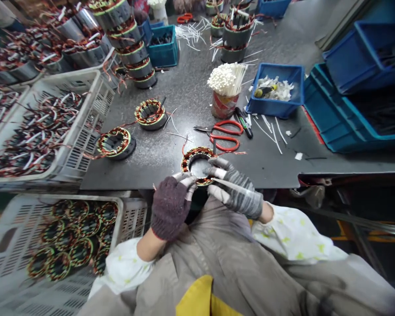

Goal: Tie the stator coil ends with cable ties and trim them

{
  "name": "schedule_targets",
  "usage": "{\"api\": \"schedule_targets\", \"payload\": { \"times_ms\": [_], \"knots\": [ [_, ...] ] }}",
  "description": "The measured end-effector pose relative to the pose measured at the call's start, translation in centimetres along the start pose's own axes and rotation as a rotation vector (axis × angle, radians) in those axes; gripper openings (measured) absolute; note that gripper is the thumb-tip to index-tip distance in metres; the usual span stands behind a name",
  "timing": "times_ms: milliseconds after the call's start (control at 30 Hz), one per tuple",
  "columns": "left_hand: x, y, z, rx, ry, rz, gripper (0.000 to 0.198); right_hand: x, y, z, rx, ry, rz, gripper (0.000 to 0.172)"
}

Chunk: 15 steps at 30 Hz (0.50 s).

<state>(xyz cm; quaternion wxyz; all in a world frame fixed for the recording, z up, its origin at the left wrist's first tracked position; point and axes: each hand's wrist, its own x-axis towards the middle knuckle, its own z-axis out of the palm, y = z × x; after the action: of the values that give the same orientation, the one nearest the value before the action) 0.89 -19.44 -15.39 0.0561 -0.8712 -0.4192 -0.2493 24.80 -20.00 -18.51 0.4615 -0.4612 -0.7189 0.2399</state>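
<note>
In front of me at the table's edge lies a motor stator [185,163], a ring with copper windings and loose lead wires. My left hand [173,204], in a dark purple glove with white fingertips, grips its near left rim. At the right rim is my right hand [235,186], in a grey glove, fingers bent against the windings. A thin white tube [228,184] runs between those fingers, its tip at the stator's near side. Red-handled scissors [226,137] lie just beyond. Two more stators, one nearer [115,142] and one farther [151,114], sit to the left.
A cup [224,104] of white tubes stands beside a marker [243,123] and a blue bin [276,90] of scraps. Stacked stators [131,48] rise at back left. White crates [82,145] line the left; teal bins [345,118] stand right.
</note>
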Motion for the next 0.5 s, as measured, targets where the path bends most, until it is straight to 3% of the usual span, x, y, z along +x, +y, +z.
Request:
{"api": "schedule_targets", "payload": {
  "times_ms": [100, 233, 367, 433, 500],
  "knots": [
    [1.9, -1.7, -1.2, -0.013, -0.179, 0.104, 0.02, 0.8, 1.2, 0.1, 0.025, -0.138, 0.02, 0.027],
    [4.6, -4.2, -1.6, -0.003, -0.377, 0.392, 0.025, 5.7, 3.9, -0.7, 0.226, -0.439, -0.064, 0.031],
    [4.9, -5.3, -0.5, 0.043, -0.237, 0.647, 0.025, 10.3, 5.3, -0.8, 0.381, -0.664, -0.079, 0.029],
    [4.3, -5.5, 0.1, 0.09, -0.152, 0.637, 0.027, 11.4, 5.1, -0.9, 0.389, -0.693, -0.084, 0.027],
    [3.8, -5.8, 0.7, 0.134, -0.106, 0.52, 0.027, 11.5, 4.3, -1.4, 0.321, -0.635, -0.095, 0.026]
  ]
}}
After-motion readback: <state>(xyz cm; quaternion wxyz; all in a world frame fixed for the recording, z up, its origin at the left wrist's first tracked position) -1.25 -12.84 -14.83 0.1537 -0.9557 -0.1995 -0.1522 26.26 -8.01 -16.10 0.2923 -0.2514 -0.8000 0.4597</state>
